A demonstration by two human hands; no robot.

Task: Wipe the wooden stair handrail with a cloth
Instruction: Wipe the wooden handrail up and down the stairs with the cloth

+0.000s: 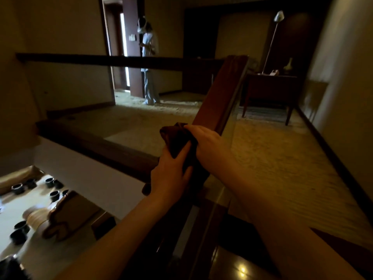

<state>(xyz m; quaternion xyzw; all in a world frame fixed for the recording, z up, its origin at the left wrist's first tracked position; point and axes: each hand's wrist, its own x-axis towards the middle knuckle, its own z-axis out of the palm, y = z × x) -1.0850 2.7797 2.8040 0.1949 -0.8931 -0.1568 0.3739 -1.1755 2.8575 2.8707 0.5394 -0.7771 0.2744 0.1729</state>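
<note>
The wooden handrail runs away from you and upward from lower centre, capping a glass balustrade panel. A dark brown cloth is draped over the rail at mid-frame, between your two hands. Your right hand lies over the rail's top with its fingers curled down onto the cloth, close together; this seems to clamp the cloth to the wood so that it will travel with the hand. Your left hand grips the rail and the cloth's lower part from the left side, thumb up along the cloth and the other fingers wrapped out of sight. Judged from this, the left hand gathers the loose fabric and steadies it. A long stretch of bare rail lies ahead of the cloth.

Below left, a pale table carries several dark cups. Beyond the rail, a person stands by a doorway; to the right, a floor lamp rises beside a dark side table. No brand, label or legible writing appears anywhere.
</note>
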